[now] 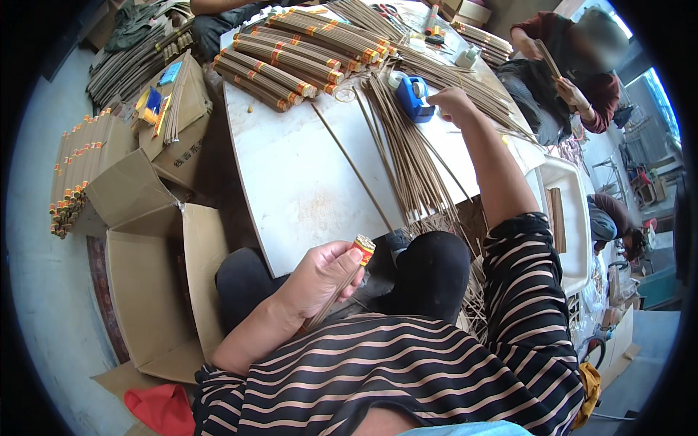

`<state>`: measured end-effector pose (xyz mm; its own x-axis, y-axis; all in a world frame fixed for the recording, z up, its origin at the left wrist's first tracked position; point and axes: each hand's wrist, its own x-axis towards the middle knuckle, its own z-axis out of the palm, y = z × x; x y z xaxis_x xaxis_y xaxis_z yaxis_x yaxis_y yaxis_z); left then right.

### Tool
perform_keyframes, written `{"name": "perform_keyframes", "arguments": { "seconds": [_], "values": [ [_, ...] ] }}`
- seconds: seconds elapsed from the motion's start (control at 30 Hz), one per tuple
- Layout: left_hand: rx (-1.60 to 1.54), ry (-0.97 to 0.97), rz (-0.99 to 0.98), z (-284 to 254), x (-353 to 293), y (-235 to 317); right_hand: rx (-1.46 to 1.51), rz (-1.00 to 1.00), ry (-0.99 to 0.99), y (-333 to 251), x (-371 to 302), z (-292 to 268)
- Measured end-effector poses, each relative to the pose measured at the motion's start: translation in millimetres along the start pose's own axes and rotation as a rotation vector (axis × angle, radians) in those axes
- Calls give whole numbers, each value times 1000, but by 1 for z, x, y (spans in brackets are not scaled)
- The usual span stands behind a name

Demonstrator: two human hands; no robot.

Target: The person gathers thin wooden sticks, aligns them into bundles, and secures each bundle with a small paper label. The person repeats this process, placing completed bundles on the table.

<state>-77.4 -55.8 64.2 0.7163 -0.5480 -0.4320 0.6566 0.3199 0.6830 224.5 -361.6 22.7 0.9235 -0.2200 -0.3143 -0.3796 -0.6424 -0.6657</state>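
Note:
My left hand (320, 275) grips a thin bundle of brown incense sticks (356, 258) with a red and yellow band at its top end, held over my lap. My right hand (451, 102) reaches across the white table (291, 167) to a blue tape dispenser (413, 94); its fingertips pinch at the dispenser's edge. Loose brown sticks (407, 152) fan out on the table between my two arms. One single stick (352, 167) lies apart from them.
Banded finished bundles (291, 58) are piled at the table's far side. Open cardboard boxes (153, 254) stand on the floor at my left, with more bundles (73, 174) stacked beside them. Another person (567, 65) sits at the far right handling sticks. A white tray (567, 211) sits at right.

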Motion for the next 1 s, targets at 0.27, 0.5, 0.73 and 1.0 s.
{"name": "perform_keyframes", "arguments": {
  "seconds": [0.27,0.5,0.73,1.0],
  "values": [
    [-60,8,-24,-8,5,2,311,268,9,-16,-1,13],
    [-56,4,1,-11,6,0,748,2,-95,34,-12,22],
    [-54,-13,2,-11,8,-2,750,71,19,45,-8,33],
    [-50,5,-7,-11,9,0,823,92,142,46,-4,48]
  ]
}}
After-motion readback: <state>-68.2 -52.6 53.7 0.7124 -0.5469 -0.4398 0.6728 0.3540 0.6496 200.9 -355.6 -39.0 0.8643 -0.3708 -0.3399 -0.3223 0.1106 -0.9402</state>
